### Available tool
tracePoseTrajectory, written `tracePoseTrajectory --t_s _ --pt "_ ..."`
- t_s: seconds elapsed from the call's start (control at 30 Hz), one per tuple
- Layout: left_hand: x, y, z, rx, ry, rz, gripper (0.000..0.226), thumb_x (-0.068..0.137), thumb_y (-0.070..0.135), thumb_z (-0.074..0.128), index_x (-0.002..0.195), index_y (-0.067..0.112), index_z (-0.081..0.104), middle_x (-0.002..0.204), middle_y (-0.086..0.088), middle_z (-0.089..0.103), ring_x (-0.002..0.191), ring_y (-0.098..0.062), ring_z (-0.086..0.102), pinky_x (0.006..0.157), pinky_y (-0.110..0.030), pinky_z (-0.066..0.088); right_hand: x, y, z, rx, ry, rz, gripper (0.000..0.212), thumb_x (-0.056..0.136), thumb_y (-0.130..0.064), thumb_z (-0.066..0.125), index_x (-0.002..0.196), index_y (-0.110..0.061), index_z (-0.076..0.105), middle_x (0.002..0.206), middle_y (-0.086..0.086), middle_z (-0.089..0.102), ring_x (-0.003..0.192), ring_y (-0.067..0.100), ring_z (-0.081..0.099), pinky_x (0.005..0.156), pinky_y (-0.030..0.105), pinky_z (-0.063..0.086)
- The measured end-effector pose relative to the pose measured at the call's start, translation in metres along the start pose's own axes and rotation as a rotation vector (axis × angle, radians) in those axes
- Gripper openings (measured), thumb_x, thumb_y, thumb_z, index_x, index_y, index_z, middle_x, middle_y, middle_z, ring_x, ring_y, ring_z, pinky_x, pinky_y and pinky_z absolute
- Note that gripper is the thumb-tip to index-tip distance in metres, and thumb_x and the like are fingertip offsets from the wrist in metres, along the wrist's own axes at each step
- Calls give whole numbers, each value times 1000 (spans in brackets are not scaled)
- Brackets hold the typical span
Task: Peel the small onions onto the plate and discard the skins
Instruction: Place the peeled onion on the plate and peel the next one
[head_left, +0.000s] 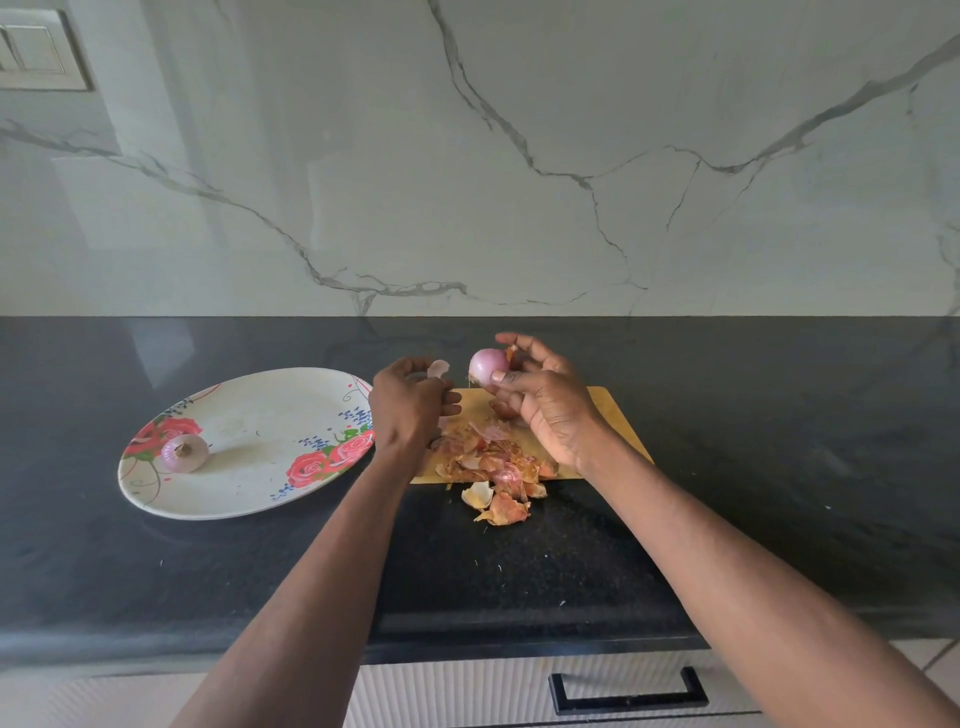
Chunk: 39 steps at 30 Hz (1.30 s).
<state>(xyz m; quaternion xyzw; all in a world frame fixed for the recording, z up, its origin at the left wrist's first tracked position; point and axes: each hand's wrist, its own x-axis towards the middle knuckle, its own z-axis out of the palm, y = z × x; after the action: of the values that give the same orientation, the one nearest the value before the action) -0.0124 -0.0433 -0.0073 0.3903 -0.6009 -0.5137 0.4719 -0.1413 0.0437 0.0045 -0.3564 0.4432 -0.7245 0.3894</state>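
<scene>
Against the marbled wall, the black surface (156, 571) carries everything, and the wooden cutting board (608, 415) near its middle serves as the landmark. Left of the board lies a large oval plate (249, 493) with rose prints, and on the plate's far-left part sits one peeled onion (184, 453), root end up. On the board's near half, and spilling off its near edge onto the surface, is a heap of papery skins (493, 467). Above the board's far-left corner the right hand (540, 405) holds a small onion (488, 367), thumb and fingers curled round it, the bulb pink and mostly bare with a scrap of skin clinging at its right side. Just left of that corner the left hand (410, 402) hangs with fingers curled, pinching a pale piece of skin (438, 368) between its fingertips. The onion looks light, firm and smooth, so likely a little slippery once bared; a cradle round its middle should keep it steady, while the dry skin, thin and brittle, probably tears best when pinched at a loose edge near the root or tip.
</scene>
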Motion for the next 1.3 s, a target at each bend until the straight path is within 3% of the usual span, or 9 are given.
tracePoseTrajectory --t_s 0.13,0.23,0.33,0.43,0.57,0.8,0.97,1.17,1.3 --pt "0 -1 1 226 14 82 21 85 12 57 82 -2 73 70 -19 69 60 -27 65 61 -46 59 2 -3 -2 143 -30 43 44 87 21 52 120 -7 59 125 16 62 112 34 65 91 40 59" --pt "-1 -3 2 285 6 127 30 79 21 55 73 -4 69 61 -15 62 56 -21 49 55 -36 47 2 -3 -2 135 -53 24 48 86 24 49 119 -9 62 131 16 61 111 29 65 93 41 58" --pt "-2 1 2 156 -24 169 23 87 19 58 89 8 79 79 1 71 73 -12 63 70 -28 50 2 -2 -4 85 -56 7 50 85 22 52 121 -11 63 125 15 65 104 27 66 90 39 56" --pt "-4 7 0 -90 -144 233 18 93 15 68 107 14 78 100 1 78 98 -13 72 87 -25 55 1 -2 -4 47 -41 27 47 88 14 58 129 -9 60 116 12 70 89 25 67 65 33 49" --pt "-7 7 2 -201 -314 285 23 89 10 74 112 10 75 101 -4 78 98 -19 74 86 -26 56 0 -3 -5 30 -19 45 40 92 5 58 132 -4 59 99 13 71 72 15 65 63 34 42" --pt "-6 6 2 -170 -291 341 25 89 8 73 114 9 74 102 0 78 100 -16 74 90 -26 56 0 -4 -5 21 -14 51 38 93 1 60 131 -3 62 92 9 69 64 12 60 62 32 43" --pt "-6 4 1 -102 -232 392 23 93 3 67 109 18 75 94 11 77 95 -11 74 85 -21 55 0 -3 -4 23 6 60 39 92 -1 61 131 -4 62 90 8 71 70 13 61 62 31 43" --pt "-7 2 4 -61 -244 399 23 93 14 70 114 6 76 100 -2 78 94 -8 74 78 -15 52 -1 -3 -4 -5 30 51 40 92 -2 63 132 -6 63 95 10 70 62 14 57 57 28 45" --pt "-4 0 3 -52 -227 387 21 94 14 70 113 8 76 99 -2 78 94 -12 75 85 -25 56 0 -3 -4 -15 32 40 44 90 2 64 133 -9 63 94 7 73 66 14 59 60 31 46"
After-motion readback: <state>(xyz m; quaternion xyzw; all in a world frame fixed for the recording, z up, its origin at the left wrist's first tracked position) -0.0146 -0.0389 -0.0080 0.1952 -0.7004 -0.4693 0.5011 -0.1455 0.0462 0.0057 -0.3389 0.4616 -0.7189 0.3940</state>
